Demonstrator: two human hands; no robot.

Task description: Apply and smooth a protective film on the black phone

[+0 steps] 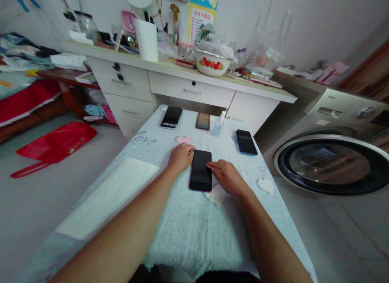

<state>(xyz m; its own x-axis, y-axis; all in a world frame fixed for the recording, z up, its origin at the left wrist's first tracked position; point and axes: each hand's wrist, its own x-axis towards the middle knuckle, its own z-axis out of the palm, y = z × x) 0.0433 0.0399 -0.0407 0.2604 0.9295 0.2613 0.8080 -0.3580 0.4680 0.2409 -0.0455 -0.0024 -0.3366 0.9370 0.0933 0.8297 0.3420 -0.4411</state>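
A black-screened smartphone (201, 170) lies face up on the cloth-covered table, its top pointing away from me. My left hand (181, 156) has curled fingers against the upper left edge of the phone. On the other side, my right hand (225, 174) has its fingers pressed together at the phone's right edge, tips just over the screen. Whether anything small sits between those fingertips cannot be made out. Beyond the hands stands a clear spray bottle (218, 125) with a white cap, beside a small pixelated rectangular item (203, 121).
Two stacked phones (172, 117) lie at the table's far left, another phone (246, 142) at the right. A folded white cloth (109, 198) covers part of the left side. A white desk (121, 76) stands behind, a washing machine (328, 125) to the right, a red bag (60, 143) on the floor.
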